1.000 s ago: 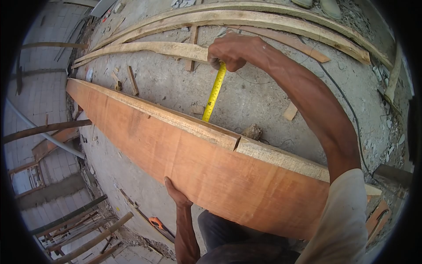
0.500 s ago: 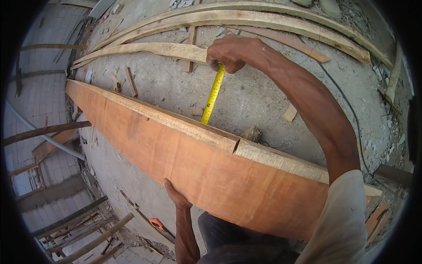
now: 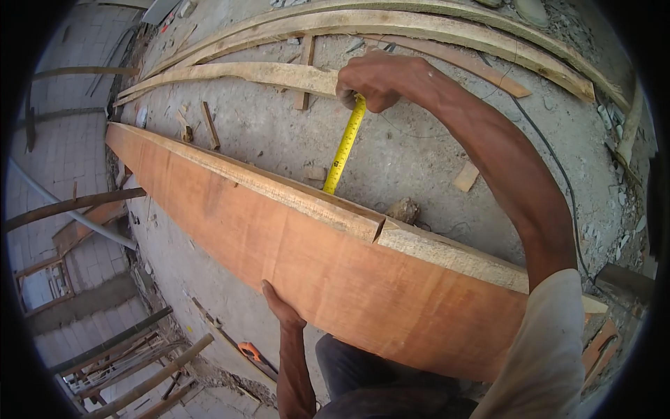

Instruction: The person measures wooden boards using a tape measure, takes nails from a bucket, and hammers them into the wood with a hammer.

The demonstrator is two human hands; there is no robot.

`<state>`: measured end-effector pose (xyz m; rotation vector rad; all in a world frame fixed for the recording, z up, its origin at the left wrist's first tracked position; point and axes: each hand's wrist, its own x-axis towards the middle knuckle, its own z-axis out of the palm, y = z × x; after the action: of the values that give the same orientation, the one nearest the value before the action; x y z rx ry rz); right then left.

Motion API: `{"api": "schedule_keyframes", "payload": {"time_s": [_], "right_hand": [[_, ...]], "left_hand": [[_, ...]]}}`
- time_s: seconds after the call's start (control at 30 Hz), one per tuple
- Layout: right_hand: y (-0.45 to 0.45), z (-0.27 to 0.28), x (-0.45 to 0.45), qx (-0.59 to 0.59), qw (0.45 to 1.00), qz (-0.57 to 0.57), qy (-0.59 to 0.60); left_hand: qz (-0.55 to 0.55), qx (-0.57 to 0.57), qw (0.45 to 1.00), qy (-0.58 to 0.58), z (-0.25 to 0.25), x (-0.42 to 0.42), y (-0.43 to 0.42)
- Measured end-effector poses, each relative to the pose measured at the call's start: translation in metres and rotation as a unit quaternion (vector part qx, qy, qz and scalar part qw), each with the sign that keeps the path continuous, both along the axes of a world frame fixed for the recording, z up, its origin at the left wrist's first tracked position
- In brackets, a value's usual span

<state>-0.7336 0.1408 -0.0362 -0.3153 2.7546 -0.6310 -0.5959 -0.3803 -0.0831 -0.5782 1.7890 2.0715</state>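
Note:
A long reddish plywood board (image 3: pixel 321 279) with a pale timber batten (image 3: pixel 279 199) along its far edge lies slantwise across my lap. The batten has a joint right of the middle. My left hand (image 3: pixel 285 309) grips the board's near edge, thumb on the face and fingers hidden beneath. Beyond the board, my right hand (image 3: pixel 377 80) is closed on a tape measure, its case mostly covered by the fingers. The yellow tape blade (image 3: pixel 343 150) runs down from this hand and passes out of sight behind the batten.
Curved-looking timber lengths (image 3: pixel 391 24) and a shorter timber (image 3: pixel 258 72) lie on the concrete floor beyond. Wood offcuts (image 3: pixel 466 177), a stone (image 3: pixel 403 210) and a black cable (image 3: pixel 551 150) are scattered there. An orange-handled tool (image 3: pixel 249 350) lies at lower left, near poles and a block wall.
The view has shifted slightly, and my right hand with the tape sits a little further right in it. Both hands keep their holds.

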Motion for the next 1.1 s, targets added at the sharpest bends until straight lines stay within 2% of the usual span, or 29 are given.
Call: {"api": "schedule_keyframes", "payload": {"time_s": [0.13,0.27,0.33,0.4,0.43,0.57,0.67,0.73,0.8,0.87,0.93,0.97,1.0,1.1], "right_hand": [[0.002,0.004,0.003,-0.009,1.0,-0.006,-0.01],[0.016,-0.012,0.026,0.007,0.997,-0.069,-0.023],[0.028,-0.025,0.052,0.074,0.995,-0.056,0.021],[0.041,-0.046,0.081,0.056,0.993,-0.098,0.028],[0.043,-0.05,0.097,0.092,0.991,-0.093,0.032],[0.008,-0.017,0.155,0.116,0.978,-0.115,0.132],[-0.075,0.04,0.185,0.009,0.971,-0.048,0.233],[-0.156,0.078,0.198,-0.096,0.968,0.047,0.225],[-0.239,0.091,0.199,-0.139,0.963,0.129,0.192],[-0.305,0.073,0.188,-0.117,0.966,0.155,0.168],[-0.348,0.039,0.174,-0.027,0.971,0.185,0.148],[-0.36,0.024,0.17,-0.013,0.968,0.201,0.15],[-0.371,0.011,0.169,0.003,0.969,0.205,0.138],[-0.383,0.022,0.166,0.039,0.97,0.222,0.095]], "left_hand": [[0.003,-0.003,1.0,-0.006,0.001,0.0,0.001],[0.001,0.012,1.0,-0.017,0.004,-0.001,0.004],[0.016,0.026,0.999,-0.037,0.003,-0.001,-0.001],[0.038,0.023,0.998,-0.043,-0.006,-0.003,-0.011],[0.048,0.019,0.998,-0.045,-0.012,-0.003,-0.017],[0.09,0.034,0.993,-0.073,-0.003,-0.003,-0.013],[0.118,0.044,0.99,-0.057,-0.009,-0.002,-0.018],[0.089,0.003,0.995,-0.041,-0.016,0.0,-0.022],[0.095,0.022,0.995,-0.006,-0.025,0.0,-0.023],[0.107,0.042,0.993,0.033,-0.02,0.001,-0.023],[0.085,0.0,0.996,0.012,-0.009,0.002,-0.025],[0.099,0.016,0.995,0.016,-0.013,0.001,-0.027],[0.098,-0.019,0.995,0.017,-0.023,0.001,-0.03],[0.109,-0.056,0.993,0.004,-0.023,0.0,-0.03]]}}
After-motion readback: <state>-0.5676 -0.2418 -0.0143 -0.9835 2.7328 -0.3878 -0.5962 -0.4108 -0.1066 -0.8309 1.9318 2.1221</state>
